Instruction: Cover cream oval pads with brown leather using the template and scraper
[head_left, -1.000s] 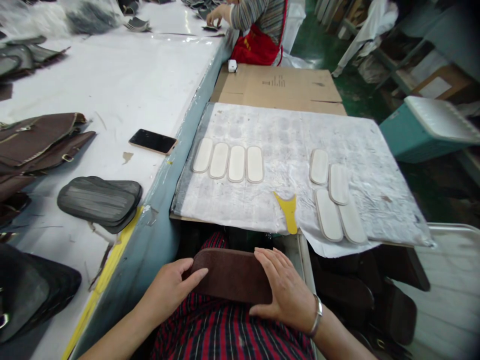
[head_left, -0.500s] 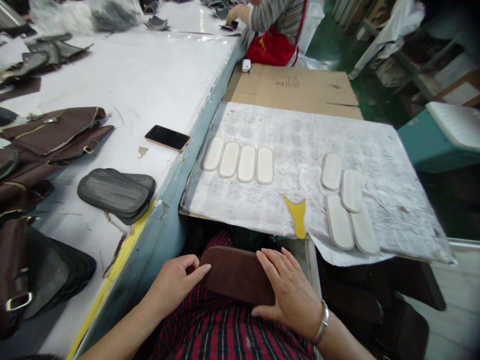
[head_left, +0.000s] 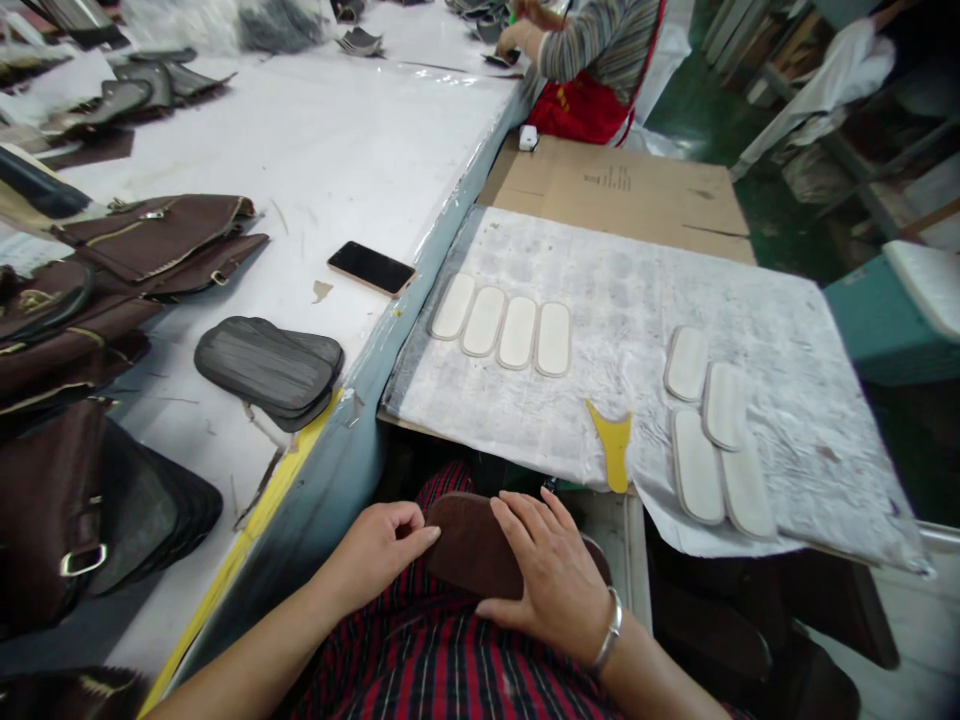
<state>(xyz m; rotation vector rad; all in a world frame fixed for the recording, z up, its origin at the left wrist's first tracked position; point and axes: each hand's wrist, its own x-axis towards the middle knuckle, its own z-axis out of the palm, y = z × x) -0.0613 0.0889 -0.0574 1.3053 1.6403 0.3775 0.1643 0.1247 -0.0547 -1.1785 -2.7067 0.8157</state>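
Note:
A dark brown oblong leather piece (head_left: 469, 550) with rounded ends lies over my lap. At its left end, my left hand (head_left: 379, 555) pinches the edge between thumb and bent fingers. My right hand (head_left: 551, 575) lies flat across the piece's middle and right part, fingers stretched out and thumb apart along the near edge. The right tip of the piece shows past that hand; its underside is hidden. Just beyond, on a white-covered board (head_left: 525, 430), are a yellow forked piece (head_left: 613, 448) and several white oval pieces (head_left: 553, 340).
On the white table (head_left: 247, 150) at left are a phone (head_left: 371, 268), stacked dark grey oval pieces (head_left: 266, 365) and brown leather bags (head_left: 161, 240). More white ovals (head_left: 697, 465) lie on the board's right. Cardboard (head_left: 622, 190) extends behind it. A co-worker (head_left: 600, 60) sits at the far end.
My right hand has slid left along the leather piece, uncovering its right tip. My left hand keeps its pinch. The view has shifted, so the surroundings appear farther right.

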